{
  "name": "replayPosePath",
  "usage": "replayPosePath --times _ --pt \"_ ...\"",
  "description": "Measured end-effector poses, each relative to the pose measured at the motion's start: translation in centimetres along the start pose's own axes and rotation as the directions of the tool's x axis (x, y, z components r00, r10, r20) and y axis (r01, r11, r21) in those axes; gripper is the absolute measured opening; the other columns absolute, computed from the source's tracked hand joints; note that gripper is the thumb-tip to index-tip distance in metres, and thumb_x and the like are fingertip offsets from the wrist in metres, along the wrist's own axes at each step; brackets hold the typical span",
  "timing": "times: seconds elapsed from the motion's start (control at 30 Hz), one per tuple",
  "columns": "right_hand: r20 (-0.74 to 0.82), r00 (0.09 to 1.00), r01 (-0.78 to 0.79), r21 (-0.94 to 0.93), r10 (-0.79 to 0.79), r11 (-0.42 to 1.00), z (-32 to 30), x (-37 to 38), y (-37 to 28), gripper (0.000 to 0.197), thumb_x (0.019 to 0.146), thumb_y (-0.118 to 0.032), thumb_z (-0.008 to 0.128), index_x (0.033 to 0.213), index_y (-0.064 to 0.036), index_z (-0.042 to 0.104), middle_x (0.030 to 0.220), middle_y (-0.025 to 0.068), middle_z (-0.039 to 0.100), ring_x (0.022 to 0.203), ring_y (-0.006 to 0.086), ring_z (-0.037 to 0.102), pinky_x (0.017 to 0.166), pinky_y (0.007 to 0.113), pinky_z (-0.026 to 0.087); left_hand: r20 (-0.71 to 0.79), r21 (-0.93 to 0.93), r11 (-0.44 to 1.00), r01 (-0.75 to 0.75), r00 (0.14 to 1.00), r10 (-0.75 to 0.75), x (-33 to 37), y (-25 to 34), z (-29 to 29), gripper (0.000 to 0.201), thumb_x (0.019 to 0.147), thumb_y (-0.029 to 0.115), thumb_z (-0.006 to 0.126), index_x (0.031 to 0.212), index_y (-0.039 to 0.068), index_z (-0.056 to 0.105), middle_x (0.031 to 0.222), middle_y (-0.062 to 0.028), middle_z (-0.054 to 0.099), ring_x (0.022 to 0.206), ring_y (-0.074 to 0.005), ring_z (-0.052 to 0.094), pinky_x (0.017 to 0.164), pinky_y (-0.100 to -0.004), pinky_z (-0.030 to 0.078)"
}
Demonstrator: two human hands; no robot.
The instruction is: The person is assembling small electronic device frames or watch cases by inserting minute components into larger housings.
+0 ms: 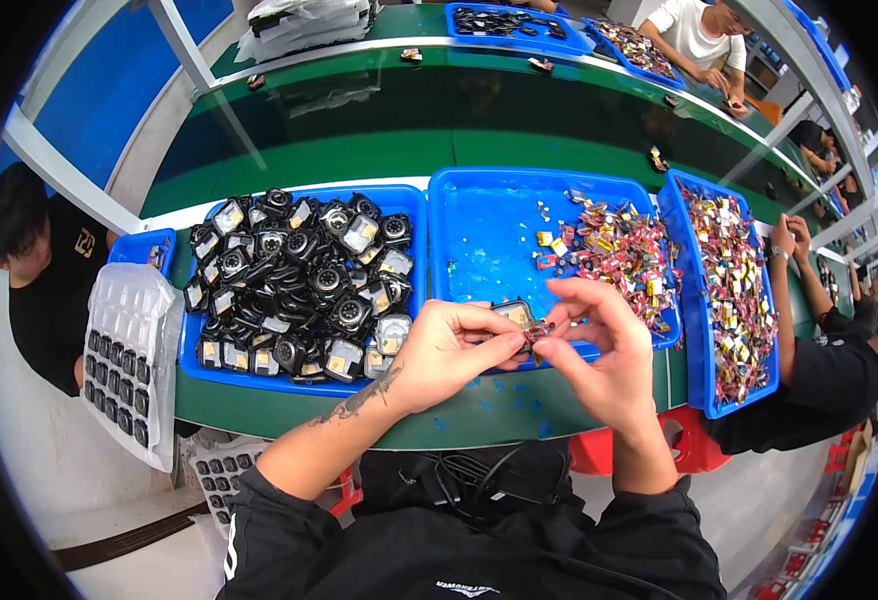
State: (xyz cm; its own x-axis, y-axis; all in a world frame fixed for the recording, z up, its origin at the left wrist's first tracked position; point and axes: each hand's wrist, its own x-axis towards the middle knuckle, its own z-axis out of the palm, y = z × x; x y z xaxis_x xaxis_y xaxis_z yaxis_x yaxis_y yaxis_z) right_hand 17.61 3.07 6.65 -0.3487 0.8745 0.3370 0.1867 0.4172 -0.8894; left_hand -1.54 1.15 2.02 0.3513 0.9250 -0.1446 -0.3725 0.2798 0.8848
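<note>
My left hand (449,352) and my right hand (602,352) meet over the front edge of a blue tray (481,240). A smartwatch case (510,311) with a pale inside sits at the fingers of my left hand, which are closed on it. Thumb and fingers of my right hand pinch a small red electronic part (536,331) right beside the case. Whether the part is joined to the case is too small to tell. Many loose red and yellow electronic parts (614,245) lie in the right half of that tray.
Black watch cases (299,270) are heaped in a blue tray (420,215) on the left. Another blue tray (697,340) at right is full of small parts. A white plastic tray (129,340) stands far left. Beyond runs a green conveyor (359,150). People sit on both sides and opposite.
</note>
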Motion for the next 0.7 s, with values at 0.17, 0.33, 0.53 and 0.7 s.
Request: replayPosePath --times 0.17,0.33,0.53,0.7 --pt "-0.071 0.992 -0.098 0.059 0.102 0.993 1.3 -0.3 0.6 0.035 0.080 0.009 0.069 0.114 0.0022 0.059 0.092 0.0081 0.064 0.082 0.0112 0.065 0.069 0.024 0.054 -0.071 0.192 0.949 -0.251 0.961 0.269 -0.1 -0.6 0.3 0.028 0.090 0.000 0.063 0.118 -0.004 0.064 0.102 -0.0080 0.063 0.102 -0.0172 0.064 0.087 -0.0266 0.056" --pt "-0.159 0.985 -0.062 0.015 0.063 0.998 2.1 -0.3 1.8 0.036 0.078 0.009 0.070 0.111 0.0012 0.059 0.085 0.0070 0.064 0.078 0.0110 0.065 0.066 0.023 0.054 -0.065 0.099 0.961 -0.258 0.962 0.265 -0.2 -0.3 0.8 0.034 0.091 -0.004 0.059 0.124 -0.002 0.060 0.112 -0.0091 0.063 0.101 -0.0127 0.062 0.088 -0.0242 0.054" --pt "-0.139 0.989 -0.059 -0.114 0.043 0.992 2.1 0.0 1.6 0.040 0.076 0.010 0.071 0.113 0.0002 0.059 0.090 0.0086 0.063 0.080 0.0120 0.064 0.064 0.024 0.055 -0.110 0.090 0.960 -0.266 0.955 0.275 -0.1 -0.4 1.3 0.045 0.090 -0.006 0.058 0.134 0.001 0.051 0.118 -0.0106 0.063 0.092 -0.0092 0.063 0.080 -0.0222 0.053" --pt "-0.107 0.989 -0.107 -0.025 0.104 0.994 2.5 0.0 1.9 0.043 0.077 0.009 0.071 0.117 0.0004 0.058 0.100 0.0091 0.061 0.089 0.0133 0.062 0.070 0.025 0.057 -0.156 0.057 0.975 -0.217 0.962 0.223 0.1 -0.4 1.1 0.042 0.090 -0.005 0.059 0.130 0.000 0.048 0.111 -0.0105 0.065 0.089 -0.0081 0.063 0.076 -0.0214 0.052"
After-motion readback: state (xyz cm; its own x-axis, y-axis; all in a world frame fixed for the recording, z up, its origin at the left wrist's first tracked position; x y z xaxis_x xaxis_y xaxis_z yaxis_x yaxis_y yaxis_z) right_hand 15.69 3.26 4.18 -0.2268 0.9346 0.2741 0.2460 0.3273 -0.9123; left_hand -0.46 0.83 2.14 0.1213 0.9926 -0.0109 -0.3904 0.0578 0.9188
